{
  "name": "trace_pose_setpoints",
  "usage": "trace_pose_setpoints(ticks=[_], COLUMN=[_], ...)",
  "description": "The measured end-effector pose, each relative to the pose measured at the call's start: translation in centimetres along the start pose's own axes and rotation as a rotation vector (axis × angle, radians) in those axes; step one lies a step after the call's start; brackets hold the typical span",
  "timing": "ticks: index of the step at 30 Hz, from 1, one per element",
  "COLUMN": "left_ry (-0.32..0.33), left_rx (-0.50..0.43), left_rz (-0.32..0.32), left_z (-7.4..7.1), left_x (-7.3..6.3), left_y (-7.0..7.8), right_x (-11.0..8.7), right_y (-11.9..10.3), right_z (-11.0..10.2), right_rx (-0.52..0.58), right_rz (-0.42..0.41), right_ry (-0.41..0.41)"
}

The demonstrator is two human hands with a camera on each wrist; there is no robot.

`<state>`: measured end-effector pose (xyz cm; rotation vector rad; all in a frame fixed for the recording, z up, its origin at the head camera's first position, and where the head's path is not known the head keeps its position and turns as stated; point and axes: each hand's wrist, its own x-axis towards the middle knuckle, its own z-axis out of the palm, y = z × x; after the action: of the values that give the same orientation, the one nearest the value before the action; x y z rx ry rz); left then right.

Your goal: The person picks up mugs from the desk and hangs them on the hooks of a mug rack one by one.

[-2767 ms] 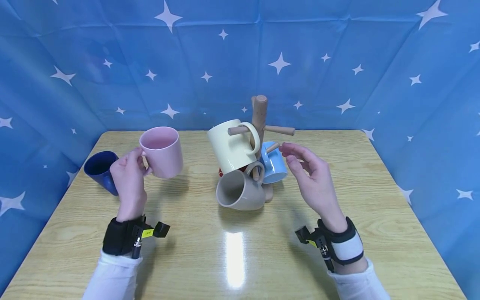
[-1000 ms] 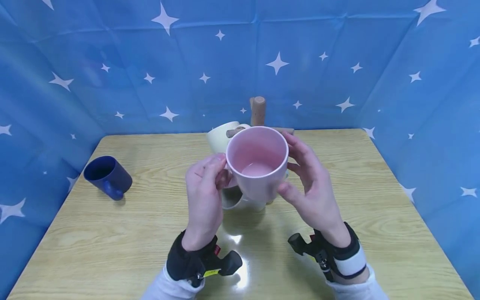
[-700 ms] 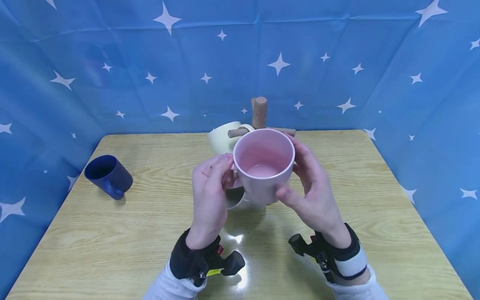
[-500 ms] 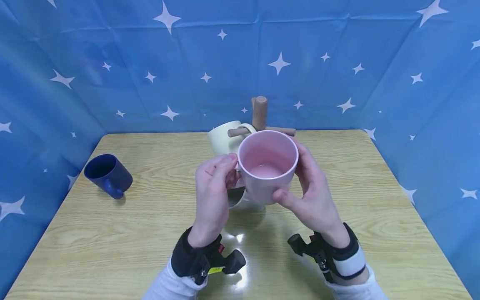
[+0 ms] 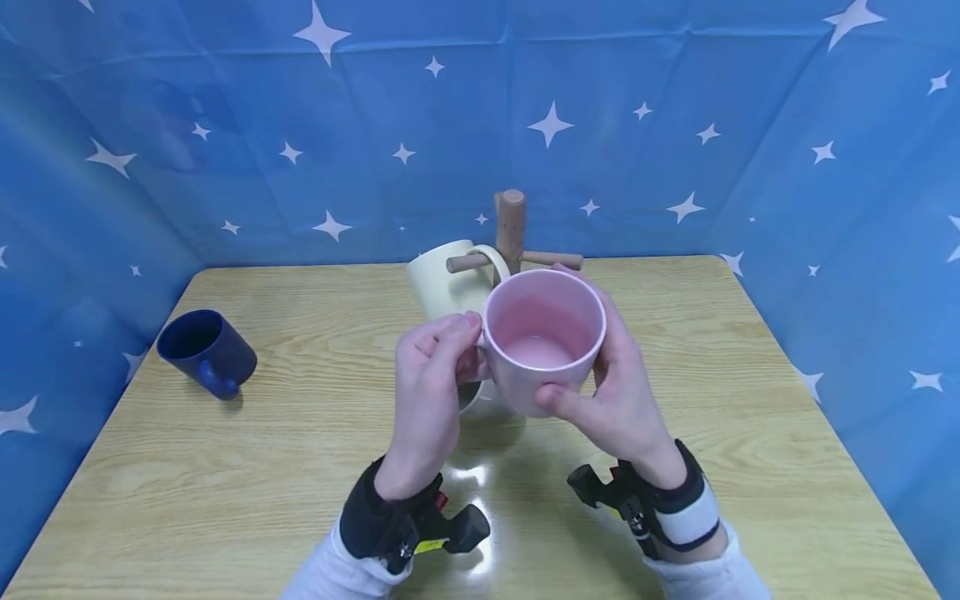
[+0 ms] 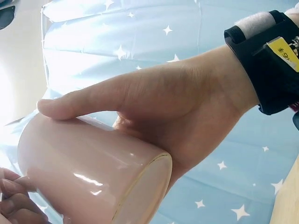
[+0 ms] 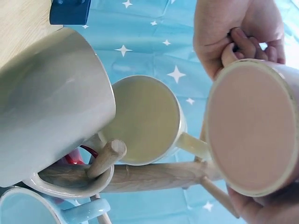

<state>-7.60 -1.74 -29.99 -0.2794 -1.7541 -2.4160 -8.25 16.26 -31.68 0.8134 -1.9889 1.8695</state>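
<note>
My left hand point(image 5: 425, 396) pinches the handle of a pink mug point(image 5: 517, 387), thumb on top. Around the mug's far side and front curls my right hand point(image 5: 628, 387), its thumb pressed to the front wall. The mug is held upright in the air, its mouth tipped toward the head camera. It stands in front of a wooden mug tree point(image 5: 512, 229) and hides the lower part of it. In the right wrist view the pink mug's underside shows, beside a cream mug point(image 7: 145, 121) hanging on the tree.
A grey mug point(image 7: 51, 112) and a light blue mug point(image 7: 28, 210) hang lower on the tree, with a bit of something red point(image 7: 74, 156) behind. A dark blue mug point(image 5: 217, 354) lies tilted at the left of the wooden table point(image 5: 300, 467). Starry blue cloth point(image 5: 375, 100) surrounds the table.
My left hand has carried the pink mug from the left to in front of the tree. My right hand has closed around its body. Lately both have shifted slightly right and lower.
</note>
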Motion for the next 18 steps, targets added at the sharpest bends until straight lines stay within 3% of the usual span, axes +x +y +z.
trace_pose_setpoints(ticks=[9,18], left_ry=[-0.023,-0.022], left_rx=[0.01,0.017], left_rz=[-0.016,0.001], left_z=[-0.1,0.0], left_x=[0.0,0.1], left_y=[0.1,0.0], right_x=[0.0,-0.1], right_y=[0.4,0.5], right_z=[1.1,1.9], right_rx=[0.04,-0.005], right_rz=[-0.063,-0.079], right_ry=[0.071,0.139])
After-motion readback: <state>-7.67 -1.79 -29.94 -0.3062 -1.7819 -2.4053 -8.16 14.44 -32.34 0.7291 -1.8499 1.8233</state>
